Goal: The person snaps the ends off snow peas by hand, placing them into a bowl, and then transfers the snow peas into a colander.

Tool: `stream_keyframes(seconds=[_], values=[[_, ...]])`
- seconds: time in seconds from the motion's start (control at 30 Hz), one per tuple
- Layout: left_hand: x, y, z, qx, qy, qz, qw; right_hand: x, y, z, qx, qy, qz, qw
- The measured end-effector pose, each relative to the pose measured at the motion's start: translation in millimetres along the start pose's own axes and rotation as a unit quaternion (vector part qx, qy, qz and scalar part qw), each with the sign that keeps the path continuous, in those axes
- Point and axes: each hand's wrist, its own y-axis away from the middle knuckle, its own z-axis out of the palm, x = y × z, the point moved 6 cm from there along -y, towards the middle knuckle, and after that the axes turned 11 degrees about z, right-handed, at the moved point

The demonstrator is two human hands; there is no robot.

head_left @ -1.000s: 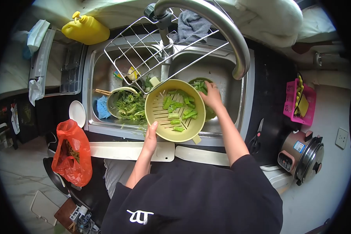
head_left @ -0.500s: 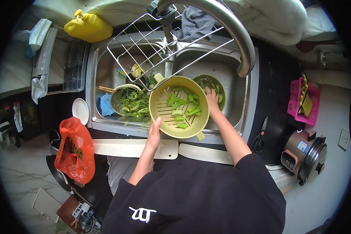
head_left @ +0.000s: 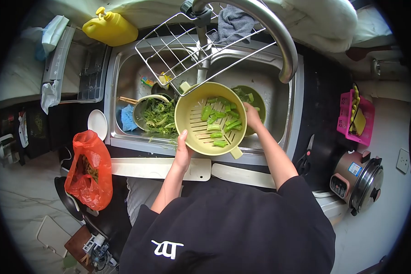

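A yellow-green colander point(head_left: 192, 139) with a slotted bottom is held over the sink, cut green pepper pieces point(head_left: 216, 127) spread inside it. My left hand point(head_left: 183, 154) grips its lower left rim, thumb on top. At the right rim is my right hand point(head_left: 254, 119), closed on the edge, with most of its fingers hidden. Partly behind the colander, a green bowl point(head_left: 259, 101) with more green pieces stands in the right basin. Leafy greens point(head_left: 157, 116) fill a pot in the left basin.
A wire rack point(head_left: 169, 55) and curved faucet point(head_left: 278, 34) hang over the double sink point(head_left: 294, 105). An orange-red plastic bag point(head_left: 93, 182) and white dish point(head_left: 97, 124) lie left. Scissors point(head_left: 305, 160), a pink basket point(head_left: 345, 114) and an electric cooker point(head_left: 354, 176) are right.
My right hand has come out of the green bowl to the colander's right rim. The pepper pieces in the colander have shifted slightly. My left hand keeps its hold.
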Motion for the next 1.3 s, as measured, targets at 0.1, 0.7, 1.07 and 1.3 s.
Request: stream_keyframes(seconds=[0.1, 0.7, 1.07, 1.3], values=[[-6.7, -3.5, -3.7, -0.007, -0.020, -0.003, 1.000, -28.0, 19.5, -30.6, -0.029, -0.100, 0.105, 0.989], [17.6, 4.1, 42.0, -0.061, -0.238, 0.158, 0.957, -188.7, 162.0, -21.2, 0.108, 0.367, -0.337, 0.860], [23.1, 10.1, 52.0, -0.079, -0.206, 0.167, 0.961, -186.5, 169.6, -41.4, -0.067, 0.163, -0.236, 0.956], [23.4, 14.6, 57.3, -0.098, -0.211, 0.171, 0.957, -181.5, 170.6, -48.0, -0.027, 0.064, -0.238, 0.969]])
